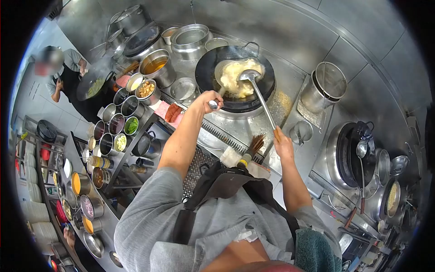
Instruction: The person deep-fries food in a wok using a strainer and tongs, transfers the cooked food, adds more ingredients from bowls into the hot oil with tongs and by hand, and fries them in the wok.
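My left hand (210, 100) is closed round the handle of a shallow round utensil that looks like a strainer (218, 72), over the black wok (204, 77). Pale yellow, egg-like food (235, 78) lies there, partly hiding the utensil. In my right hand (283, 144) is the long handle of a metal ladle (249, 76); its bowl touches the food from above. Both hands are in front of the wok. A bundled brush (254, 147) with dark bristles lies between my forearms, at the stove's front edge.
Left of the wok stand a pot of orange liquid (156, 68) and several ingredient tins (131, 125). A strainer pot (322, 88) and a second wok (349, 156) are on the right. A co-worker (72, 75) holds another wok (93, 85) at far left.
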Tool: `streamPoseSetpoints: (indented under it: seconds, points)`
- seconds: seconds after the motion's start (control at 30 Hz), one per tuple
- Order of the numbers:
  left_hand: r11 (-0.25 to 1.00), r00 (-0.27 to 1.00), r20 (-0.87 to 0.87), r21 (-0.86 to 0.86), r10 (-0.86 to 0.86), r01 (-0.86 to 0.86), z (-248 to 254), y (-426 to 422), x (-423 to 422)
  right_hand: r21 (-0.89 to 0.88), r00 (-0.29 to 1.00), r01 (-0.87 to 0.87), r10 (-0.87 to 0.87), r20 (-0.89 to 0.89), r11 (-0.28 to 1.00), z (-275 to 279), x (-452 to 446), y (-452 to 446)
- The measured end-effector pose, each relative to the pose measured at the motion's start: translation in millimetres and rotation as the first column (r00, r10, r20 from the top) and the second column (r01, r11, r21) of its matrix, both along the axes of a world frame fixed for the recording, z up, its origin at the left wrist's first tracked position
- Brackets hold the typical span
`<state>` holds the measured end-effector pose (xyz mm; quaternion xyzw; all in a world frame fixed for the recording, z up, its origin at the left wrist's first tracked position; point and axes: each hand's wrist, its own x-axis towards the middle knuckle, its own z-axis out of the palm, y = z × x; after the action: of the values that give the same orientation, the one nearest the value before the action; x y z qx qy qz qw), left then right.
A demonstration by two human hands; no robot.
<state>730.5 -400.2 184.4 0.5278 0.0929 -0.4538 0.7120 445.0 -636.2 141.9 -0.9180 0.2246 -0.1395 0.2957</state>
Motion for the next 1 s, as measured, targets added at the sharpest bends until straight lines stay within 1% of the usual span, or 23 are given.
streamPoseSetpoints:
  seconds: [0.03,0.07,0.1,0.13,0.2,0.23,0.27,0.3,0.33,0.4,0.47,0.5,0.53,0.57,0.63,0.67,0.73,0.77,0.83,0.87,0.9,0.93,1.0]
  points:
    - [0.998,0.996,-0.076,-0.043,0.044,-0.047,5,1,-8,0.0,1.0,-0.001,0.001,0.002,1.0,5,4,1]
    - [0.998,0.996,-0.076,-0.043,0.045,-0.048,1,3,-11,0.064,0.999,0.028,-0.026,-0.028,0.998,11,7,1]
    - [0.995,0.995,-0.095,-0.096,0.01,-0.019,-2,7,-13,0.126,0.997,0.056,-0.049,-0.06,0.99,16,9,2]
    - [0.989,0.994,-0.111,-0.151,-0.025,0.008,-5,10,-14,0.125,0.997,0.052,-0.045,-0.058,0.991,17,8,0]
    - [0.989,0.995,-0.096,-0.146,-0.02,0.006,-4,20,-22,0.224,0.994,-0.025,0.0,0.112,0.974,17,0,-5]
    - [0.99,0.996,-0.082,-0.141,-0.019,0.008,-1,24,-27,0.223,0.994,-0.026,0.001,0.11,0.974,25,-4,0]
    - [0.982,0.994,-0.103,-0.187,-0.035,0.015,3,28,-32,0.276,0.995,-0.01,-0.018,0.099,0.961,35,-8,4]
    - [0.982,0.994,-0.103,-0.188,-0.032,0.013,6,31,-36,0.327,0.995,0.005,-0.036,0.088,0.945,41,-10,9]
    - [0.98,0.996,-0.086,-0.2,-0.03,0.012,9,33,-39,0.327,0.995,0.003,-0.034,0.089,0.945,40,-11,12]
    - [0.977,0.998,-0.064,-0.213,-0.029,0.015,19,35,-42,0.494,0.992,0.099,-0.045,-0.12,0.864,39,-12,16]
    - [0.98,0.999,-0.006,-0.197,-0.041,0.039,27,34,-46,0.494,0.994,0.056,-0.002,-0.109,0.868,39,-16,15]
    - [0.98,0.999,-0.003,-0.197,-0.038,0.037,26,33,-45,0.494,0.994,0.012,0.042,-0.099,0.869,39,-18,12]
    - [0.983,0.999,0.01,-0.18,-0.031,0.032,23,33,-41,0.463,0.997,-0.079,0.061,0.053,0.883,31,-20,7]
    - [0.986,1.0,0.018,-0.162,-0.026,0.028,19,34,-39,0.464,0.997,-0.082,0.065,0.052,0.882,27,-27,6]
    - [0.98,0.999,0.016,-0.194,-0.031,0.033,12,35,-34,0.596,0.996,-0.066,0.018,0.086,0.801,52,-37,14]
    - [0.98,1.0,0.005,-0.197,-0.03,0.03,13,35,-34,0.594,0.996,-0.069,0.023,0.085,0.801,53,-42,15]
    - [0.98,1.0,-0.002,-0.199,-0.022,0.021,22,37,-37,0.535,0.978,-0.131,0.022,0.206,0.835,57,-47,18]
    - [0.988,1.0,-0.005,-0.157,0.01,-0.011,27,37,-39,0.534,0.978,-0.134,0.025,0.208,0.835,60,-45,19]
    - [0.993,0.999,-0.01,-0.113,0.035,-0.036,28,37,-41,0.657,0.999,0.018,0.004,-0.032,0.754,68,-40,25]
    - [0.988,1.0,-0.017,-0.154,0.011,-0.013,26,38,-40,0.657,0.999,0.023,-0.001,-0.034,0.753,56,-29,23]
    - [0.981,1.0,-0.024,-0.195,-0.015,0.01,23,38,-40,0.455,0.999,-0.05,0.044,0.024,0.889,34,-12,20]
    - [0.981,0.999,-0.025,-0.194,-0.022,0.017,18,37,-40,0.223,0.993,-0.114,0.101,0.067,0.968,22,-2,18]
    - [0.978,0.999,-0.035,-0.208,-0.01,0.003,18,36,-38,0.265,0.994,-0.1,0.082,0.077,0.959,33,11,21]
